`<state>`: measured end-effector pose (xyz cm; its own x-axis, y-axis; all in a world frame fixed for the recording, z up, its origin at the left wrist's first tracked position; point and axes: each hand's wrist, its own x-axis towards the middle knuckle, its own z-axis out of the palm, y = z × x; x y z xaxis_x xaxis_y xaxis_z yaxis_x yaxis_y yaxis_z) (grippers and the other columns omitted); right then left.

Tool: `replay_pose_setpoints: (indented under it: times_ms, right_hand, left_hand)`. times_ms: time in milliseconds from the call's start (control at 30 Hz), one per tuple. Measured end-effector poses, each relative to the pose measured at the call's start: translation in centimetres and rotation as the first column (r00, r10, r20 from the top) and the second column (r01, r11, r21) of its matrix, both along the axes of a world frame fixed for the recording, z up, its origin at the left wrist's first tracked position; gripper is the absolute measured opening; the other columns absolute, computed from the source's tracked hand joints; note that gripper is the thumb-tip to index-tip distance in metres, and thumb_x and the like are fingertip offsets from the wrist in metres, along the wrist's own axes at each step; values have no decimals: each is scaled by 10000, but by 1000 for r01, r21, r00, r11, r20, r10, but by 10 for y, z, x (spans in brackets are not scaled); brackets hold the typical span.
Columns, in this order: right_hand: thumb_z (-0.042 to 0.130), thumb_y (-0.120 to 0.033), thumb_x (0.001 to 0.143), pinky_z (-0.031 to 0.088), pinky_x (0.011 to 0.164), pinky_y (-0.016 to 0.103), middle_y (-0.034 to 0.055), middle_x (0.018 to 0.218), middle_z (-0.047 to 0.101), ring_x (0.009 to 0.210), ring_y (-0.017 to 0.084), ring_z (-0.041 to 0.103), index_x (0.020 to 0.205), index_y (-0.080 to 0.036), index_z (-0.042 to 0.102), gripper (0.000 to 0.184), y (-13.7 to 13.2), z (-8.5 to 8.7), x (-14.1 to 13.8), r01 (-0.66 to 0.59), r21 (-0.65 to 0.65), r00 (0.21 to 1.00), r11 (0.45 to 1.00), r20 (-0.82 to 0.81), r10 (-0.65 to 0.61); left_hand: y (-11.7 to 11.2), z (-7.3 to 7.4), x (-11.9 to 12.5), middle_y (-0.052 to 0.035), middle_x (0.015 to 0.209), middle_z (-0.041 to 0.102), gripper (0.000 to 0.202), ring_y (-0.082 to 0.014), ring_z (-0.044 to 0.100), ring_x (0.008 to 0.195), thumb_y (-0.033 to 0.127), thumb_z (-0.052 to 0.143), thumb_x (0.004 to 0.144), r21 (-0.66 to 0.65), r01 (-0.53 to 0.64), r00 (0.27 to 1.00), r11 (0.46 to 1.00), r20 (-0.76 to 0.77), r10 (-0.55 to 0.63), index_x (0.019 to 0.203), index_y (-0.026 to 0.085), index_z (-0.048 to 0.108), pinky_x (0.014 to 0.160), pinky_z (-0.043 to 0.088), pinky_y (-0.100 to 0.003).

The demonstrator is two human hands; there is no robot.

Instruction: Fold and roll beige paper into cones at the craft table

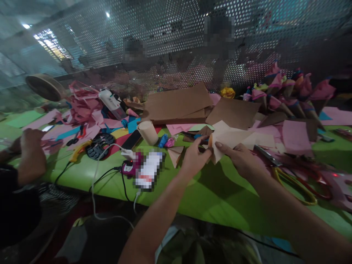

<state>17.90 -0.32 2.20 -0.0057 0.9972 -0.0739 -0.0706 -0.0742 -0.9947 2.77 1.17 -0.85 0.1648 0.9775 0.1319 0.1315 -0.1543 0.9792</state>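
Note:
Both my hands hold a cream paper sheet (220,137) above the green table, partly bent, with its edges jutting out like folded points. My left hand (196,157) grips its left side, fingers curled and thumb pressed in. On the right side, my right hand (240,159) pinches the paper between thumb and fingers; some of those fingers are hidden behind it. Just left of my left hand lies a small folded paper piece (175,155). Large scissors (291,181) with yellow and red handles lie right of my right hand.
A phone (150,170) on a cable and a yellow glue gun (80,151) lie to the left. Brown cardboard (176,104) and a paper roll (148,132) are behind. Paper cones (286,90) pile up at back right. A co-worker's hand (33,150) is at far left.

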Motion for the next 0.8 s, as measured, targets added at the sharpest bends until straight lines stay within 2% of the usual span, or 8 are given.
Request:
replay_pose_setpoints:
  times_ms: [133, 267, 500, 633, 800]
  right_hand:
    - [917, -559, 505, 571, 780, 376, 62, 840, 782, 841, 264, 711, 730, -252, 724, 427, 1, -4, 1, 4, -16, 999, 1000, -50, -5]
    - [929, -476, 478, 566, 766, 400, 55, 795, 760, 843, 282, 704, 779, -246, 698, 443, 1, -8, 0, -11, -7, 1000, 1000, -26, 11]
    - [907, -491, 527, 560, 722, 390, 41, 764, 734, 778, 263, 681, 804, -261, 691, 420, 2, -11, 0, -48, 27, 999, 998, 5, 48]
    - [930, -492, 474, 568, 736, 387, 35, 764, 741, 753, 252, 681, 754, -257, 687, 438, 0, -12, -4, -23, 2, 999, 1000, -31, 23]
    - [927, -479, 495, 569, 782, 397, 33, 770, 751, 771, 250, 689, 789, -259, 708, 427, -2, -7, -7, 6, 28, 999, 1000, -36, -5]
  left_hand:
    - [1, 0, -1, -123, 1190, 736, 342, -235, 683, 1107, 163, 612, 869, -6, 20, 1000, 1000, -8, -20, 1208, 160, 650, 999, 531, -382]
    - [-1, 5, -4, -110, 1183, 742, 362, -235, 686, 1100, 83, 573, 830, 30, 17, 996, 999, -87, -14, 1170, 157, 671, 993, 531, -373]
    - [-4, 14, -2, -75, 1114, 762, 362, -229, 706, 1039, 44, 628, 776, 73, -83, 973, 994, -211, 97, 1102, 182, 701, 944, 546, -346]
    - [-7, 16, 0, -71, 1108, 764, 392, -234, 701, 1049, 9, 620, 755, 113, -135, 954, 984, -253, 160, 1091, 187, 713, 967, 535, -355]
    - [-6, 8, 1, -95, 1196, 748, 375, -245, 683, 1130, 59, 574, 834, 132, -69, 984, 989, -152, 89, 1156, 181, 723, 1022, 523, -378]
